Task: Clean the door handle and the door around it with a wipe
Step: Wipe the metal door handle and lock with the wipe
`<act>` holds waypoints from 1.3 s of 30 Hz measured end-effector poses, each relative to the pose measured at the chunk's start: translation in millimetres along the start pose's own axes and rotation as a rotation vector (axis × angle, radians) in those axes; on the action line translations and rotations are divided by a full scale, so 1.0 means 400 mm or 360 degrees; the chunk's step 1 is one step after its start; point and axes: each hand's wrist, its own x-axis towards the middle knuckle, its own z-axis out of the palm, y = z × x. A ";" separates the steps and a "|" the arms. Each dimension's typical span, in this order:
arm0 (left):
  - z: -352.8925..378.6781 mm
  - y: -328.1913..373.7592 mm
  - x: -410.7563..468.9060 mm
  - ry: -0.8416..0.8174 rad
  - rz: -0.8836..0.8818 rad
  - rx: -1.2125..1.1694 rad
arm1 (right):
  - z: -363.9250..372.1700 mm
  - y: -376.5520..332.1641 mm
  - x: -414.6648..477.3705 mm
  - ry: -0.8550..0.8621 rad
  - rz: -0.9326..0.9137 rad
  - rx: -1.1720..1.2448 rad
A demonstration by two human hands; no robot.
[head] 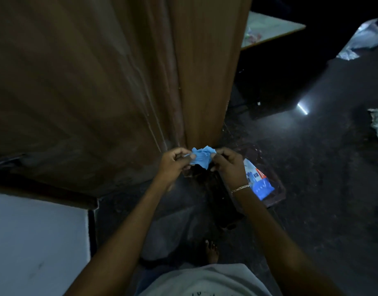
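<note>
A crumpled blue wipe [202, 157] is held between both hands in front of the brown wooden door [98, 82]. My left hand [175, 162] pinches its left side and my right hand [228, 165], with a chain bracelet at the wrist, pinches its right side. The door's edge [207, 82] runs down the middle of the view. No door handle shows in this dim view.
A blue and white wipes packet [258, 182] lies on a dark tray [276, 195] on the dark floor by my right wrist. Crumpled plastic [367, 37] lies far right. A table corner [273, 28] sits behind the door. My bare foot [211, 251] is below.
</note>
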 end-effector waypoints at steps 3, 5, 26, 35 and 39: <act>-0.083 0.048 -0.027 0.0050 0.0048 -0.0103 | 0.111 -0.016 0.016 -0.0149 -0.0062 0.0065; -0.157 0.076 -0.045 0.0134 0.0128 -0.0080 | 0.196 -0.030 0.026 -0.0232 -0.0127 0.0055; -1.026 0.127 -0.284 0.0657 0.0409 -0.0040 | 1.144 -0.034 -0.103 -0.0547 -0.0858 -0.0795; -1.266 0.103 -0.370 0.0712 0.0413 0.0005 | 1.382 -0.028 -0.132 -0.0620 -0.1112 -0.1064; -1.312 0.084 -0.383 0.0908 0.0392 -0.0194 | 1.438 -0.021 -0.140 -0.0639 -0.1113 -0.0992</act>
